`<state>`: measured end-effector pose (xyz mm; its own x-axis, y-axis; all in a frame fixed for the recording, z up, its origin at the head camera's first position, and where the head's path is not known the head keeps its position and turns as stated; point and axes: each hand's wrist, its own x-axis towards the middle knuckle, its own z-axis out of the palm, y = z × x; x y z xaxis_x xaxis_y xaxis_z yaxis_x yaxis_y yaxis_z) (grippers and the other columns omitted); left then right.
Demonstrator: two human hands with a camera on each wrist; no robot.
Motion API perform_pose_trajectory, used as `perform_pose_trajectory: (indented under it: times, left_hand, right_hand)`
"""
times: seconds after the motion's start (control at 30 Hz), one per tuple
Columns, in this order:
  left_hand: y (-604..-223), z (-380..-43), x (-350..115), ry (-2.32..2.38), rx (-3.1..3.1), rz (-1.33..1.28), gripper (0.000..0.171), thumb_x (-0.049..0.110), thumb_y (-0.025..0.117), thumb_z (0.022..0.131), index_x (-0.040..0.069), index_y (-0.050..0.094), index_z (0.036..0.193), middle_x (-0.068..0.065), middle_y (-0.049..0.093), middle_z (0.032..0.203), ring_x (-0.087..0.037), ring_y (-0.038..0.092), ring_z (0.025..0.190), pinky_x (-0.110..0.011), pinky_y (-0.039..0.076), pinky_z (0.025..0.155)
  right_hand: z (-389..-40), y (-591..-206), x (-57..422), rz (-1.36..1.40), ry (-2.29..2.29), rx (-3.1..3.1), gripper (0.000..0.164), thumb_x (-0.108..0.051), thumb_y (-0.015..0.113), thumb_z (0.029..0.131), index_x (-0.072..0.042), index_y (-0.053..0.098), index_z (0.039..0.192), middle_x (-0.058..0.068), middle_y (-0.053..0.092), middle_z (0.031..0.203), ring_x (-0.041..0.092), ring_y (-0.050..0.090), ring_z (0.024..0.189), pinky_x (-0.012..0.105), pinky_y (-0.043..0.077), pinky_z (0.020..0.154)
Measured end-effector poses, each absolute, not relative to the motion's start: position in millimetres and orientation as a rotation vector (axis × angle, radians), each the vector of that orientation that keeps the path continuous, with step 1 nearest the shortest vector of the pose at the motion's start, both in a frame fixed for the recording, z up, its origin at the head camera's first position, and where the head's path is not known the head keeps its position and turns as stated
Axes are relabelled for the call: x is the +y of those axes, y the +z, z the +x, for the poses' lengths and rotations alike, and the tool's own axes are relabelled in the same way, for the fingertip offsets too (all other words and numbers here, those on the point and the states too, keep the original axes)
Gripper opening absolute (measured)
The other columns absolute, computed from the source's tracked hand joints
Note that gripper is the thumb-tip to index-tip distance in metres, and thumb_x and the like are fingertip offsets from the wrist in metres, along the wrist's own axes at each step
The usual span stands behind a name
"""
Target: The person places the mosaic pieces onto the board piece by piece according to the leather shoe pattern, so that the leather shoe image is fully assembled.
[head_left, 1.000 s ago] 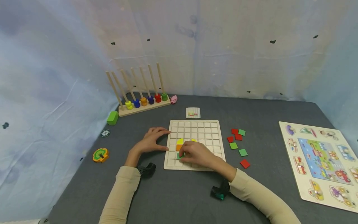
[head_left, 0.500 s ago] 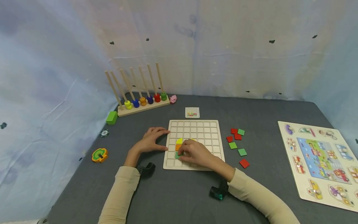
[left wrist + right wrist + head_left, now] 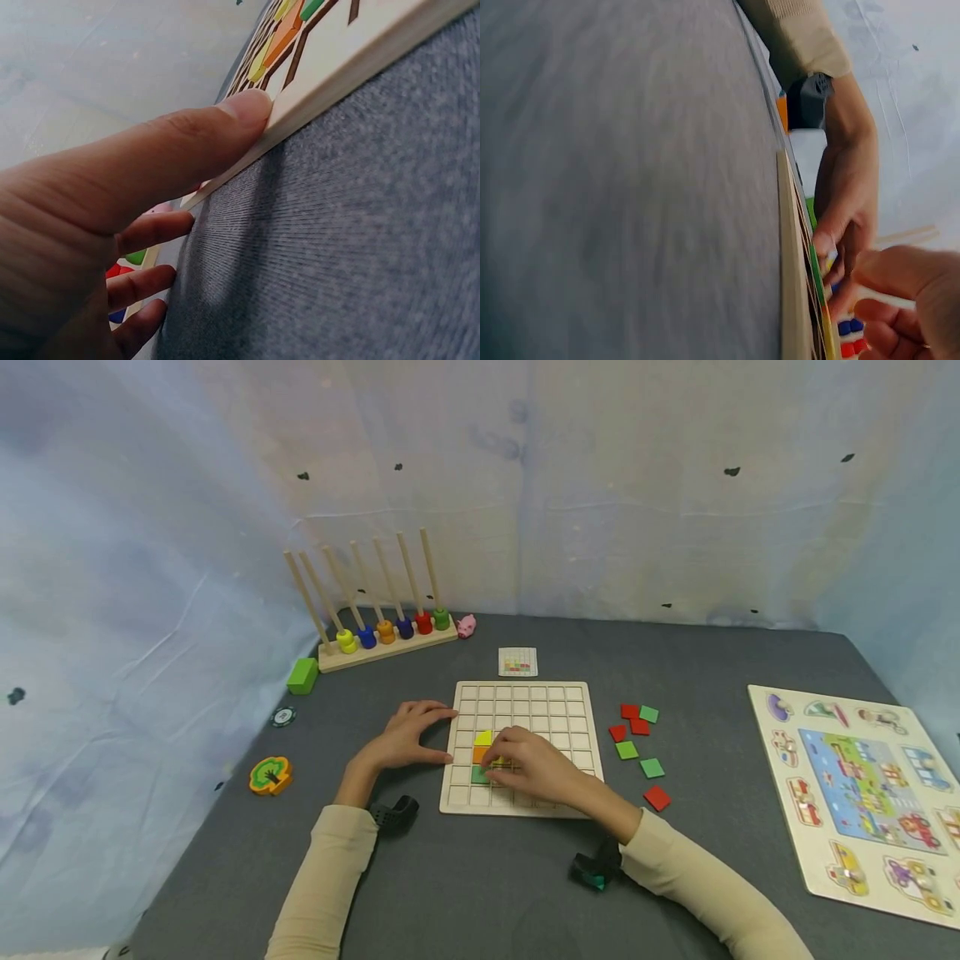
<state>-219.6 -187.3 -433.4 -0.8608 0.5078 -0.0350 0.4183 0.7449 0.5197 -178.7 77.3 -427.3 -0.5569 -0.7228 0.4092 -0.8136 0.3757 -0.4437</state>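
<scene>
A pale wooden grid board (image 3: 534,693) lies flat on the dark table. My left hand (image 3: 405,735) touches its left edge with thumb and fingertips spread; the left wrist view shows the thumb (image 3: 187,146) against the board's side. In the left part of the grid lie a yellow tile (image 3: 483,738), an orange tile (image 3: 480,755) and a green tile (image 3: 478,775). My right hand (image 3: 536,768) hovers over the board just right of the green tile, fingers loosely bent, nothing seen between them. It partly hides yellow below its fingers.
Loose red tiles (image 3: 657,798) and green tiles (image 3: 652,768) lie right of the board. A small pattern card (image 3: 517,662) sits behind it. Farther off stand a peg stacker (image 3: 388,647), a pink pig (image 3: 466,626), a green block (image 3: 302,677) and a picture puzzle (image 3: 862,793).
The right hand has let go of the green tile, which stays in its square, and has shifted slightly right and up. The left hand has kept its place at the board's edge.
</scene>
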Motion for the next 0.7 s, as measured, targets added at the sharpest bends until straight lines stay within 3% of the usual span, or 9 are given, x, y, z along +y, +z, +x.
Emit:
perform_pose_trajectory:
  times: [0.53, 0.7]
  left_hand:
    - [-432, -219, -187, 0.747, 2.767, 0.737, 0.074, 0.045, 0.074, 0.076, 0.022, 0.045, 0.139, -0.006, 0.037, 0.142, -0.034, 0.025, 0.129, -0.059, 0.020, 0.101]
    - [-432, -219, -187, 0.747, 2.762, 0.731, 0.074, 0.045, 0.074, 0.076, 0.022, 0.045, 0.139, -0.006, 0.037, 0.142, -0.034, 0.024, 0.129, -0.059, 0.020, 0.101]
  right_hand:
    - [-196, -420, 167, 1.246, 1.005, -2.399, 0.014, -0.006, 0.068, 0.083, -0.006, 0.068, 0.097, 0.002, 0.063, 0.096, 0.012, 0.056, 0.076, 0.033, 0.048, 0.062]
    - [-200, -415, 197, 1.153, 0.934, -2.471, 0.018, -0.005, 0.069, 0.083, -0.006, 0.068, 0.100, 0.005, 0.062, 0.096, 0.008, 0.052, 0.072, 0.028, 0.045, 0.056]
